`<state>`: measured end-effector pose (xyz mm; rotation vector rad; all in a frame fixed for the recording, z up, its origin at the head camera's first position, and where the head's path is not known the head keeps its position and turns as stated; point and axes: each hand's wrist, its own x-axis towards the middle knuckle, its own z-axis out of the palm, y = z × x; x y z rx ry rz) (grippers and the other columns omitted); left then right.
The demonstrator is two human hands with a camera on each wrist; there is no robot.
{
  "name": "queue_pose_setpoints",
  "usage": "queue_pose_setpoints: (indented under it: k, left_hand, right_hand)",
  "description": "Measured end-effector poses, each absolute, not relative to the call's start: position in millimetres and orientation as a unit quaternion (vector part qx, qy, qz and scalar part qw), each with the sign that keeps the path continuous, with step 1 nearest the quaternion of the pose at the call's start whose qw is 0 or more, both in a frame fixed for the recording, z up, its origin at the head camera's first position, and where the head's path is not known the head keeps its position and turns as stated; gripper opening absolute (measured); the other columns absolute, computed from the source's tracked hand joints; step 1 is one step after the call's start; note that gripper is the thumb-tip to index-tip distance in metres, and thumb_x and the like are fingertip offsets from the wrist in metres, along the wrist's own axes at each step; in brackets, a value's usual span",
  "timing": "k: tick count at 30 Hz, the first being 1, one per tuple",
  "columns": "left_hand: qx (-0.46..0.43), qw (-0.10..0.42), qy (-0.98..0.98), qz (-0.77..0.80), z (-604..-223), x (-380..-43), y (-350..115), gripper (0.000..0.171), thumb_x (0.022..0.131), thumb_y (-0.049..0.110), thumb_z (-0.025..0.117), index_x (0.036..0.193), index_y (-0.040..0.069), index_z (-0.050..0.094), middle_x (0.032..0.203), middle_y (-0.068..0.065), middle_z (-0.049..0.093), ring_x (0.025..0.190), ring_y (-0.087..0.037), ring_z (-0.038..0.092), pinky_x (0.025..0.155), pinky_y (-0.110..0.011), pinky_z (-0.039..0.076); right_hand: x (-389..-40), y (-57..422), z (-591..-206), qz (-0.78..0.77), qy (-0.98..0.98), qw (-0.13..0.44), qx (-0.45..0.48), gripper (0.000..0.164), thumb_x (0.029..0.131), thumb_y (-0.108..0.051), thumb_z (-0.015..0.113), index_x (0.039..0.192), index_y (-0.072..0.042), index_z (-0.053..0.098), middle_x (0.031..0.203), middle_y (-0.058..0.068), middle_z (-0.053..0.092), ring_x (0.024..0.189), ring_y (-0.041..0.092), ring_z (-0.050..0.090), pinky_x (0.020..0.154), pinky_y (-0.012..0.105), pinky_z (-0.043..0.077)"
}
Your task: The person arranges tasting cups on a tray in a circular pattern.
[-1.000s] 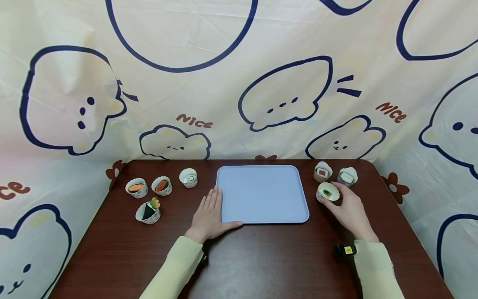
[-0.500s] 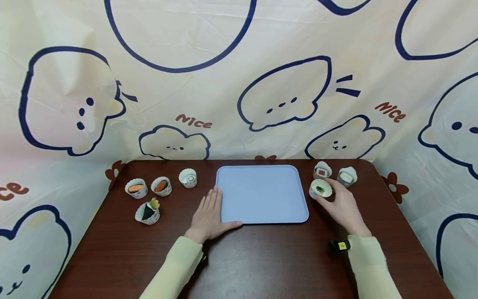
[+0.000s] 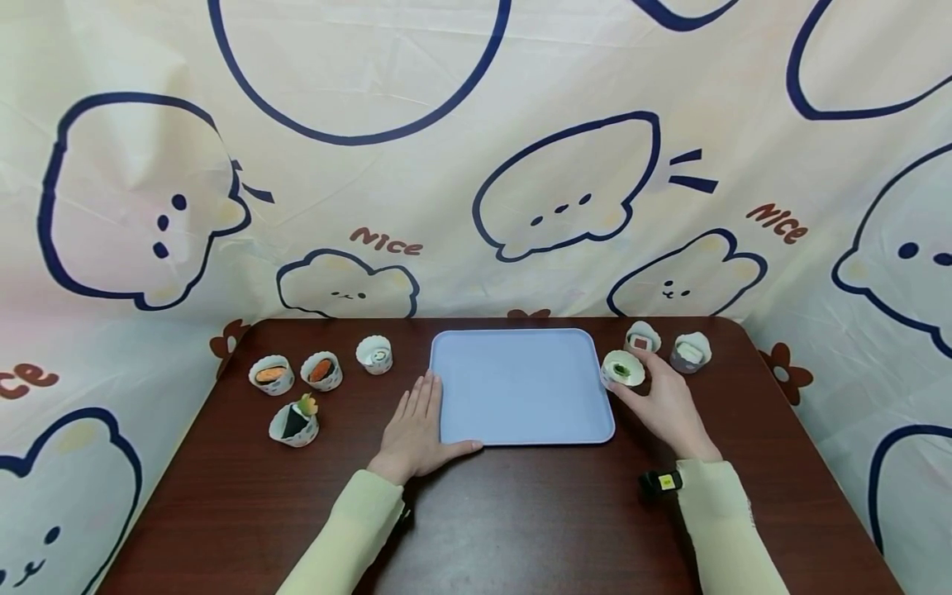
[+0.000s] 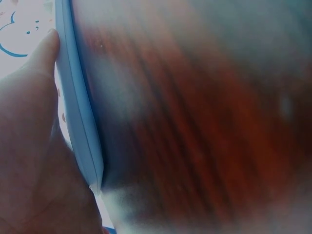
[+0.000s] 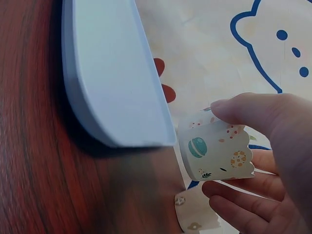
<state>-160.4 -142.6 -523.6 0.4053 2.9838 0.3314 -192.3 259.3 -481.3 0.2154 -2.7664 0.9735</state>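
Note:
In the head view my right hand (image 3: 665,405) holds a white paper baking cup (image 3: 621,369) with something green inside, at the right edge of a light blue tray (image 3: 524,388). Thumb and fingers lie on opposite sides of the cup's printed wall (image 5: 209,151) in the right wrist view. Straight-fingered, my left hand (image 3: 420,430) lies along the tray's left edge, its thumb stretched along the near edge. Just behind the held cup stand a cup with a red-and-white piece (image 3: 643,339) and another with a white piece (image 3: 692,353).
Left of the tray stand several paper cups: one with a white roll (image 3: 375,354), two with orange-topped sushi (image 3: 322,371), and one with a dark piece and yellow-green top (image 3: 294,424). They share a dark wooden table (image 3: 521,521) backed by a printed cloth (image 3: 446,190).
My right hand has moved left with the paper cup, from beside the white-piece cup to the tray's right edge. The left hand and the tray have stayed in place.

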Motion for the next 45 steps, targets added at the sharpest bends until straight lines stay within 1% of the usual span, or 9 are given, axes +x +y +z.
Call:
queue_pose_setpoints:
  k: [2, 5, 10, 16, 21, 28, 36, 38, 45]
  left_hand:
    - [0.134, 0.056, 0.983, 0.109, -523.5, -160.1, -142.6, 0.13, 0.078, 0.093, 0.044, 0.161, -0.001, 0.007, 0.168, -0.018, 0.001, 0.154, -0.031, 0.003, 0.122, -0.046, 0.009]
    - [0.134, 0.058, 0.984, 0.105, -523.3, -160.1, -142.5, 0.131, 0.078, 0.094, 0.042, 0.161, -0.001, 0.007, 0.168, -0.018, 0.001, 0.154, -0.031, 0.003, 0.122, -0.046, 0.009]
    - [0.137, 0.052, 0.983, 0.111, -520.1, -158.3, -141.4, 0.131, 0.078, 0.093, 0.044, 0.161, -0.003, 0.012, 0.168, -0.02, 0.006, 0.154, -0.033, 0.007, 0.122, -0.047, 0.012]
    - [0.136, 0.06, 0.981, 0.126, -513.8, -155.7, -140.3, 0.129, 0.08, 0.09, 0.048, 0.16, -0.004, 0.013, 0.167, -0.022, 0.007, 0.153, -0.035, 0.008, 0.121, -0.048, 0.012]
    - [0.132, 0.065, 0.981, 0.129, -512.5, -155.7, -140.4, 0.129, 0.079, 0.089, 0.052, 0.161, -0.004, 0.013, 0.168, -0.021, 0.007, 0.154, -0.035, 0.008, 0.121, -0.049, 0.012]
    - [0.13, 0.066, 0.984, 0.103, -521.6, -159.5, -142.9, 0.131, 0.078, 0.094, 0.043, 0.162, 0.0, 0.007, 0.169, -0.018, 0.001, 0.154, -0.031, 0.003, 0.122, -0.046, 0.01]
    - [0.132, 0.062, 0.984, 0.104, -520.1, -160.4, -142.8, 0.132, 0.077, 0.094, 0.042, 0.162, -0.001, 0.008, 0.168, -0.019, 0.002, 0.154, -0.032, 0.004, 0.122, -0.046, 0.01]
    - [0.133, 0.06, 0.984, 0.102, -518.6, -159.7, -142.4, 0.132, 0.077, 0.094, 0.042, 0.161, -0.002, 0.009, 0.168, -0.019, 0.003, 0.154, -0.032, 0.005, 0.122, -0.046, 0.011]
    - [0.129, 0.066, 0.984, 0.104, -510.8, -157.6, -139.2, 0.128, 0.08, 0.088, 0.051, 0.161, -0.003, 0.013, 0.168, -0.02, 0.007, 0.154, -0.034, 0.008, 0.122, -0.047, 0.013]
  right_hand:
    - [-193.2, 256.1, -480.9, 0.333, -0.935, 0.099, 0.074, 0.071, 0.089, -0.027, 0.081, 0.146, 0.002, 0.049, 0.143, 0.025, 0.053, 0.124, 0.039, 0.054, 0.097, 0.059, 0.046]
    - [-194.9, 251.2, -481.5, 0.338, -0.933, 0.097, 0.077, 0.07, 0.089, -0.027, 0.081, 0.145, 0.001, 0.05, 0.141, 0.023, 0.055, 0.112, 0.034, 0.058, 0.088, 0.053, 0.049]
    - [-196.9, 241.8, -481.9, 0.343, -0.931, 0.094, 0.083, 0.07, 0.089, -0.028, 0.082, 0.145, 0.0, 0.051, 0.137, 0.02, 0.058, 0.095, 0.027, 0.057, 0.076, 0.043, 0.049]
    - [-198.1, 229.7, -482.6, 0.357, -0.925, 0.088, 0.095, 0.069, 0.089, -0.027, 0.082, 0.144, -0.001, 0.052, 0.131, 0.016, 0.06, 0.094, 0.025, 0.058, 0.074, 0.041, 0.051]
    - [-201.5, 219.1, -485.6, 0.365, -0.921, 0.081, 0.11, 0.069, 0.088, -0.028, 0.083, 0.144, -0.002, 0.053, 0.129, 0.013, 0.062, 0.095, 0.024, 0.058, 0.076, 0.041, 0.051]
    - [-206.3, 208.4, -490.3, 0.375, -0.916, 0.076, 0.118, 0.068, 0.088, -0.028, 0.083, 0.143, -0.003, 0.054, 0.127, 0.011, 0.062, 0.091, 0.024, 0.056, 0.076, 0.041, 0.049]
    - [-208.3, 198.2, -493.4, 0.376, -0.914, 0.073, 0.132, 0.068, 0.086, -0.024, 0.084, 0.143, -0.004, 0.054, 0.135, 0.015, 0.06, 0.107, 0.027, 0.06, 0.088, 0.048, 0.051]
    - [-208.9, 195.8, -494.0, 0.377, -0.914, 0.071, 0.137, 0.068, 0.086, -0.024, 0.085, 0.144, -0.004, 0.054, 0.135, 0.015, 0.06, 0.108, 0.027, 0.06, 0.088, 0.048, 0.051]
    - [-213.3, 189.2, -495.8, 0.38, -0.91, 0.08, 0.146, 0.067, 0.085, -0.022, 0.086, 0.141, -0.003, 0.056, 0.132, 0.014, 0.061, 0.105, 0.026, 0.061, 0.086, 0.046, 0.053]
